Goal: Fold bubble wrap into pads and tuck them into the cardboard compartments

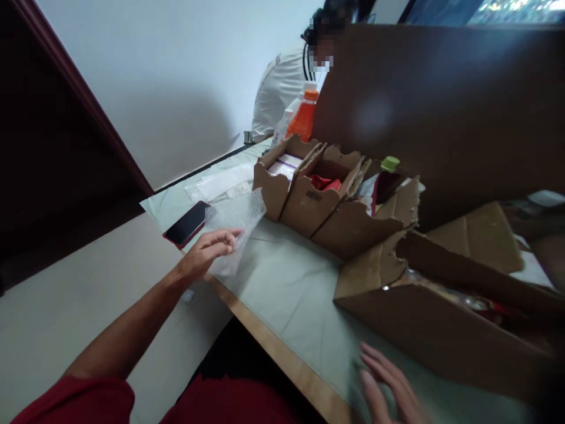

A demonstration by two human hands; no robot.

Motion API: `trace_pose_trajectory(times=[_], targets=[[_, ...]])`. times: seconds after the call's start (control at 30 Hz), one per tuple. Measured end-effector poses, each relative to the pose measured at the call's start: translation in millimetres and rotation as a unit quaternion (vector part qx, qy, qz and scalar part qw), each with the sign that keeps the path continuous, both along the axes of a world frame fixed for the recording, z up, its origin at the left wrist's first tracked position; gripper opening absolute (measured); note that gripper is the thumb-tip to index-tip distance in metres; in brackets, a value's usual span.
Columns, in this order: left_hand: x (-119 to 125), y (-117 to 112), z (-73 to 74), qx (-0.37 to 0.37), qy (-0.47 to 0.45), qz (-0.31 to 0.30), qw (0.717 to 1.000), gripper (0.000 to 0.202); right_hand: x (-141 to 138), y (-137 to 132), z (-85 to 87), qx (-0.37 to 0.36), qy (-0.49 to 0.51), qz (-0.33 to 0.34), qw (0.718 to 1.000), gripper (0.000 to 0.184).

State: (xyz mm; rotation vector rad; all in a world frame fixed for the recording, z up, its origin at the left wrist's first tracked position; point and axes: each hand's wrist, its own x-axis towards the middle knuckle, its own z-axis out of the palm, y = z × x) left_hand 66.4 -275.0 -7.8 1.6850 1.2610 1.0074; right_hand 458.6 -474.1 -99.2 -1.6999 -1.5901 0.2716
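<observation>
My left hand (215,248) is closed at the fingertips on a clear bubble-wrap sheet (238,212), which stands up from the table near its front edge. It could be a pouch; I cannot tell. A black phone (188,224) with a red edge lies just beyond that hand. At the lower right my right hand (391,386) hovers over or rests near the table, blurred, its thumb and fingers apart with nothing plainly between them. The nearest thing to it is a long open cardboard box (424,318) holding items I cannot make out clearly.
Three cardboard bins stand in a row: one with white packs (285,165), one with red packets (324,182), one with mixed items (373,191). Behind them are an orange bottle (303,118) and a brown partition (441,106). Clear plastic wrap (225,179) lies farther back. Another person (280,88) is beyond.
</observation>
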Motion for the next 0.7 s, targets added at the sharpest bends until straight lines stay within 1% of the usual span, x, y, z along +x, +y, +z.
trace_pose_trajectory(times=[0.03, 0.07, 0.1, 0.13, 0.17, 0.2, 0.27, 0.33, 0.37, 0.43, 0.5, 0.57, 0.63, 0.7], targets=[[4, -17, -2.2, -0.049, -0.092, -0.024, 0.994, 0.011, -28, 8, 10.2, -0.019, 0.042, 0.02, 0.999, 0.026], [9, -31, -5.8, -0.091, -0.163, -0.034, 0.982, 0.01, -52, 16, 19.2, -0.058, 0.088, 0.047, 0.993, 0.032], [17, -44, -10.5, -0.118, -0.201, -0.036, 0.972, 0.01, -72, 25, 26.3, -0.093, 0.141, 0.07, 0.983, 0.037], [25, -54, -16.2, -0.131, -0.216, -0.041, 0.967, 0.01, -87, 33, 31.3, -0.127, 0.198, 0.082, 0.968, 0.043], [35, -63, -22.5, -0.131, -0.213, -0.057, 0.967, 0.01, -96, 39, 34.1, -0.145, 0.258, 0.086, 0.951, 0.049], [46, -72, -28.6, -0.125, -0.195, -0.09, 0.969, 0.009, -100, 43, 35.0, -0.152, 0.316, 0.084, 0.933, 0.054], [66, -88, -38.6, -0.106, -0.136, -0.187, 0.967, 0.008, -97, 43, 33.5, -0.144, 0.41, 0.06, 0.898, 0.062], [82, -105, -43.5, -0.078, -0.079, -0.284, 0.952, 0.011, -87, 36, 31.2, -0.141, 0.458, 0.031, 0.877, 0.068], [88, -113, -43.9, -0.058, -0.059, -0.324, 0.942, 0.014, -81, 31, 30.8, -0.148, 0.464, 0.021, 0.873, 0.071], [93, -127, -42.3, -0.021, -0.045, -0.396, 0.917, 0.018, -71, 20, 31.9, -0.159, 0.451, 0.003, 0.878, 0.077], [93, -136, -38.9, -0.008, -0.047, -0.454, 0.89, 0.021, -65, 8, 35.7, -0.157, 0.408, -0.02, 0.899, 0.08], [88, -140, -34.5, -0.016, -0.053, -0.5, 0.864, 0.021, -63, -10, 41.1, -0.134, 0.362, -0.056, 0.921, 0.082], [82, -140, -29.5, -0.029, -0.047, -0.517, 0.854, 0.019, -65, -34, 46.1, -0.101, 0.338, -0.092, 0.931, 0.083], [78, -135, -24.1, -0.03, -0.017, -0.501, 0.865, 0.017, -70, -62, 48.3, -0.062, 0.333, -0.127, 0.932, 0.079]])
